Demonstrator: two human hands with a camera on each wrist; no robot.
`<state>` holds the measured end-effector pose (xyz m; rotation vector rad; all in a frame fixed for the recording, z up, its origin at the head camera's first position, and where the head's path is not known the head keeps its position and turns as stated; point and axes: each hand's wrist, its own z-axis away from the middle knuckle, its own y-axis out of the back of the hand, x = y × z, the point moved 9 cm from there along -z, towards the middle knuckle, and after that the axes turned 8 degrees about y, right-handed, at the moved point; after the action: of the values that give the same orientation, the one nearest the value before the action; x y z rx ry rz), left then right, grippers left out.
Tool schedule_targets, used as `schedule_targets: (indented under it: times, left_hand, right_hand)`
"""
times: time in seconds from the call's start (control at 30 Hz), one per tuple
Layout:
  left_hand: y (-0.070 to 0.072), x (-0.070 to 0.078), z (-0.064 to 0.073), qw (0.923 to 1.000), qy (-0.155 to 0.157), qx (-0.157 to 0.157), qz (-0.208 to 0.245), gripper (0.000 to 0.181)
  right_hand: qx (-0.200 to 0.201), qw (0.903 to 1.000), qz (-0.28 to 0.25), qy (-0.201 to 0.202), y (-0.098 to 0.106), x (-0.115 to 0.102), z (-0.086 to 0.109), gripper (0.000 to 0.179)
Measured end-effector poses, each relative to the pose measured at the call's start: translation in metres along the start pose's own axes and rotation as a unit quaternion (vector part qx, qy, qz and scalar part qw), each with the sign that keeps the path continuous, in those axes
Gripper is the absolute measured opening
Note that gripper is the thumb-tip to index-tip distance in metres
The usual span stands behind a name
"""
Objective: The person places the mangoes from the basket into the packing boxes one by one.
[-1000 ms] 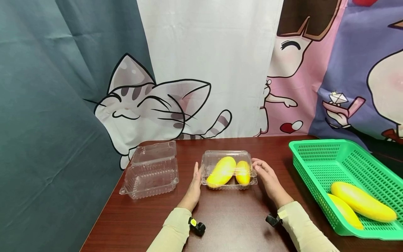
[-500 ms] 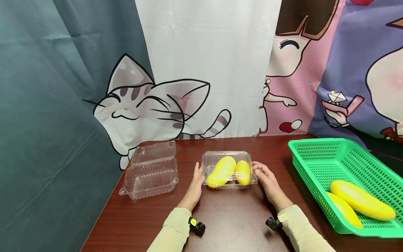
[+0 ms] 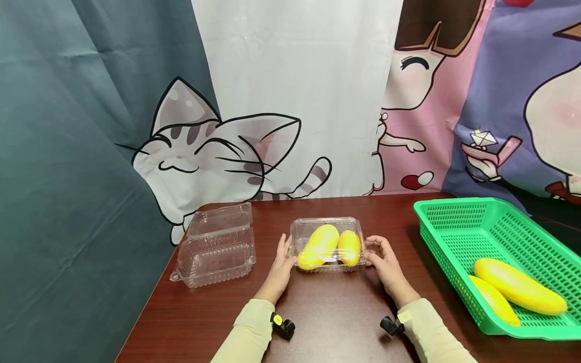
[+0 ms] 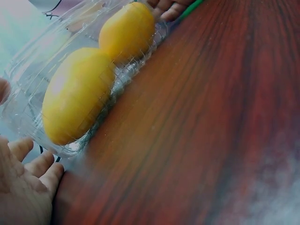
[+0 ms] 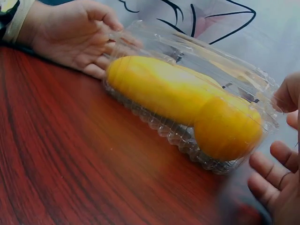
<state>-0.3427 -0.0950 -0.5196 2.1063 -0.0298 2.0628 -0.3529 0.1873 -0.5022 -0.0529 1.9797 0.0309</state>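
A clear plastic clamshell box stands on the table with its lid down and two yellow mangoes inside. The larger mango leans at the left, the other mango beside it. Along the box's left end lies my left hand, fingers fairly straight and the thumb near the front corner. At the opposite end is my right hand; its thumb touches the front corner of the rim, while the right wrist view shows loosely bent fingers apart from the side.
A second clear clamshell sits to the left with its lid folded back. On the right, a green plastic basket holds two more mangoes. Behind the reddish-brown table hangs a printed curtain.
My right thumb has come down to the box's front right corner, and my left thumb has moved slightly in at the left corner. The box has stayed nearly in place.
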Motion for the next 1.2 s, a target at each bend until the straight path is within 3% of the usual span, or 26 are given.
schedule_targets:
  times: [0.13, 0.23, 0.33, 0.4, 0.53, 0.63, 0.77, 0.97, 1.2]
  left_hand:
    - [0.008, -0.002, 0.000, 0.9983, 0.017, 0.056, -0.010, 0.063]
    - [0.015, -0.004, 0.001, 0.9934, 0.029, 0.107, -0.030, 0.044]
    - [0.018, -0.005, 0.002, 0.9903, 0.031, 0.131, -0.037, 0.018]
    - [0.017, -0.006, 0.002, 0.9911, 0.039, 0.125, -0.025, 0.013]
    - [0.012, -0.014, -0.002, 0.9931, 0.077, 0.080, 0.039, 0.029]
    - [0.009, -0.019, -0.005, 0.9898, 0.102, 0.049, 0.087, 0.027]
    - [0.007, -0.019, -0.007, 0.9865, 0.117, 0.025, 0.112, 0.022]
    - [0.006, -0.019, -0.010, 0.9774, 0.140, 0.030, 0.156, 0.019]
    - [0.005, -0.022, -0.013, 0.9686, 0.143, 0.046, 0.198, 0.021]
  right_hand:
    - [0.002, 0.9991, 0.001, -0.043, 0.000, 0.006, 0.002, 0.049]
    - [-0.006, 0.9961, 0.002, -0.088, -0.002, 0.012, 0.006, 0.051]
    - [-0.017, 0.9937, 0.011, -0.110, -0.005, 0.014, 0.008, 0.055]
    - [-0.022, 0.9938, 0.013, -0.108, -0.006, 0.014, 0.008, 0.057]
    - [-0.028, 0.9953, -0.018, -0.090, -0.009, 0.012, 0.006, 0.059]
    - [-0.027, 0.9944, -0.059, -0.083, -0.012, 0.012, 0.004, 0.060]
    - [-0.009, 0.9920, -0.090, -0.088, -0.014, 0.017, 0.000, 0.059]
    - [0.029, 0.9874, -0.125, -0.092, -0.016, 0.022, -0.005, 0.059]
    - [0.049, 0.9842, -0.144, -0.091, -0.017, 0.027, -0.007, 0.055]
